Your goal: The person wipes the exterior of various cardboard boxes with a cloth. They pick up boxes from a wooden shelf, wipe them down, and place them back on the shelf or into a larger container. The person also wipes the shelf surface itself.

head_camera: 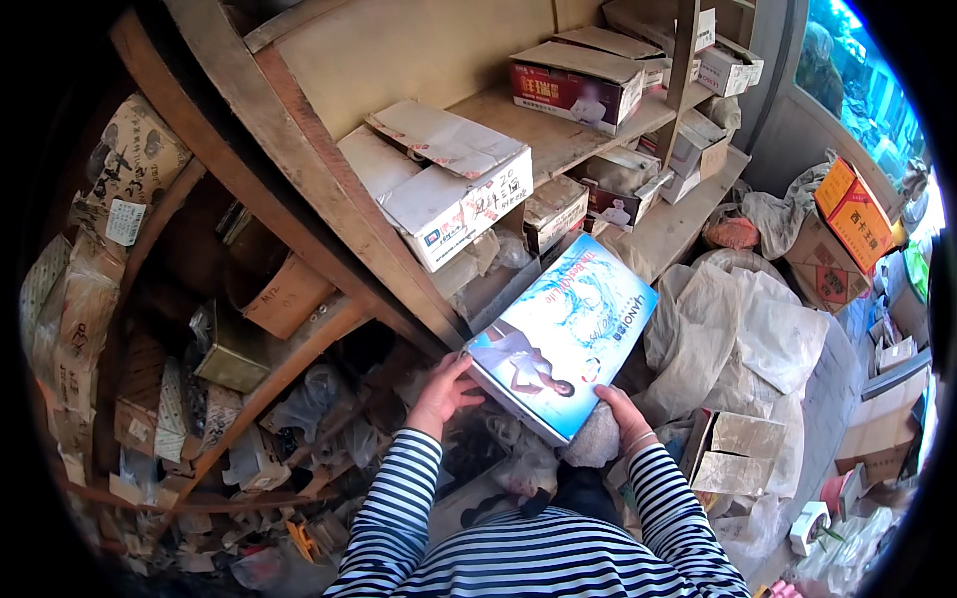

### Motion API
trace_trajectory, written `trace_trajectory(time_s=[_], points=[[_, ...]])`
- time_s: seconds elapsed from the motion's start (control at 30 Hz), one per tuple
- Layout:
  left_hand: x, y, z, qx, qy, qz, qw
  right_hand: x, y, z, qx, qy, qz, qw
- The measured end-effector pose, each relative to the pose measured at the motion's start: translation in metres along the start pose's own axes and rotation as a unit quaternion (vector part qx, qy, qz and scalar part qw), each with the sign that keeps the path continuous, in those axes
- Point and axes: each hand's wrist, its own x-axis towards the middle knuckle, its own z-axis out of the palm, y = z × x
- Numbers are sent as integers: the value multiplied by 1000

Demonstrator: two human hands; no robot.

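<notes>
A blue and white flat cardboard box point(568, 329), printed with water splashes, a figure in white and writing, is held out in front of me at a tilt. My left hand point(446, 392) is at its left corner, fingers against the edge and partly spread. At the near right corner, the thumb of my right hand point(624, 415) rests on the lid. A grey cloth point(594, 437) is bunched in that same hand, under the box's edge. The fingers below the box are hidden.
Wooden shelves point(478, 112) hold dusty cartons, including a white carton point(463, 190) and a dark red carton point(576, 86). More boxes fill the shelving at left. Plastic sheeting point(718, 336), an open carton point(736, 452) and an orange box point(852, 213) lie to the right.
</notes>
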Motion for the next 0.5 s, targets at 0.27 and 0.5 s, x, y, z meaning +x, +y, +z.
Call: trace_trajectory(time_s=[0.27, 0.5], points=[[4, -9, 13, 116, -36, -90, 989, -33, -1, -25, -170, 6, -141, 975], [-16, -22, 56, 51, -183, -39, 981, -82, -50, -34, -232, 1, -212, 949]])
